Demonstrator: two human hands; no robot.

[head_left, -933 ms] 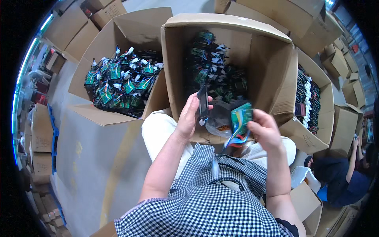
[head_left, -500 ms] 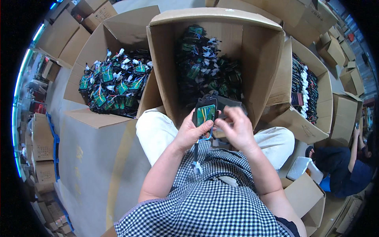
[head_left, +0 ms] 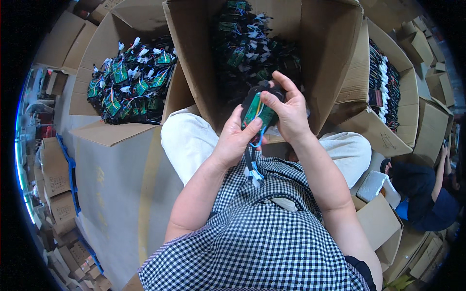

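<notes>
both hands are together over the lap: left hand (head_left: 236,140) and right hand (head_left: 287,109) clamp one green circuit board (head_left: 258,112), wires (head_left: 252,167) dangling. the open box (head_left: 335,58) ahead holds many more, so plenty seems left.

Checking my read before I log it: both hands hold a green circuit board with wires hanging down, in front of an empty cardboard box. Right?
Not quite. The head view shows the cardboard box full of boards. Both the left hand and right hand do hold the green circuit board, wires hanging.
</notes>
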